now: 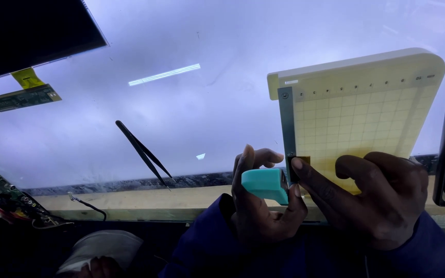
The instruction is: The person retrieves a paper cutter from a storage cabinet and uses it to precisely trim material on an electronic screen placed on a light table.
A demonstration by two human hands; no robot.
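Glossy white tabletop (222,108): left hand (256,206) fingers pinch a teal block (266,184); right hand (377,198) fingers curl onto a yellow grid board (361,108).

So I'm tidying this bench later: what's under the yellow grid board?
The yellow grid board lies on the glossy pale table. Its near edge reaches the wooden ledge. The right hand covers its near corner, so whatever lies beneath there is hidden.

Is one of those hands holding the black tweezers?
No, the black tweezers lie untouched on the glossy table, while the left hand holds a teal block.
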